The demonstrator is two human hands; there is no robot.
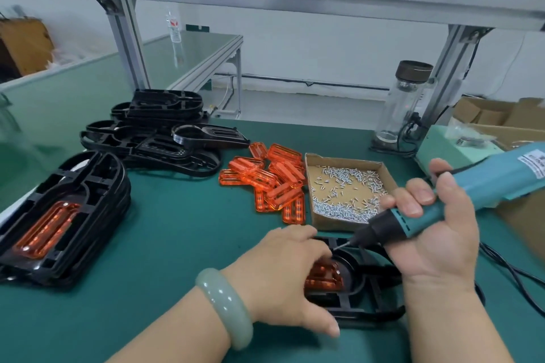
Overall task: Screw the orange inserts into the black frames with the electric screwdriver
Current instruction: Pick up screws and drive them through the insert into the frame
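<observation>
Left grip (283,280), fingers flat, pins the orange insert (324,277) in the black frame (368,314) at the tabletop's (177,244) near edge; right grip (436,233), wrapped round the electric screwdriver (477,183), should square the bit (343,244).

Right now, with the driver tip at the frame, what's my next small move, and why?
Probably tip the screwdriver more upright and press its bit into the frame. The right hand grips it slanted, its tip is by the left hand, which presses the frame and orange insert flat. Whether a screw is on the bit, I cannot tell.
</observation>
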